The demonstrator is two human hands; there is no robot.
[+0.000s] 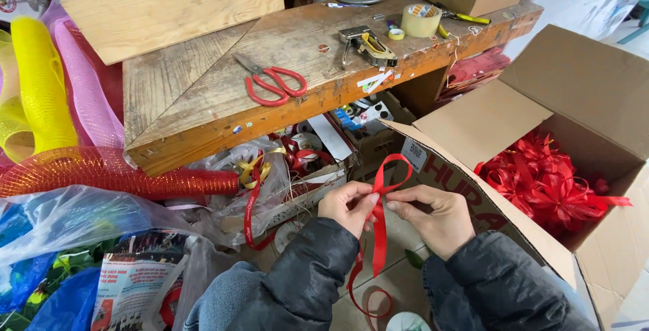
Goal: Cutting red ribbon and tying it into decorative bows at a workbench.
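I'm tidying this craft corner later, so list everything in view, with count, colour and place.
Thin satin ribbon: one, red, looped between both hands.
Finished ribbon bows: many, red, inside open cardboard box at right.
Metal scissors: one, red-handled, on wooden workbench.
Staple gun: one, grey-yellow, on bench.
Tape roll: one, tan, bench's far end.
Mesh rolls: several, yellow, pink, red, at left.
Left hand: pinching ribbon.
Right hand: pinching ribbon.

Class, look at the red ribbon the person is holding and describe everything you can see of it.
The red ribbon is a narrow, glossy strip, satin-like. Its top is bent into a loop that crosses over itself between the left hand and right hand, whose fingertips pinch it at the crossing. Below, the tails hang down and curl near the floor.
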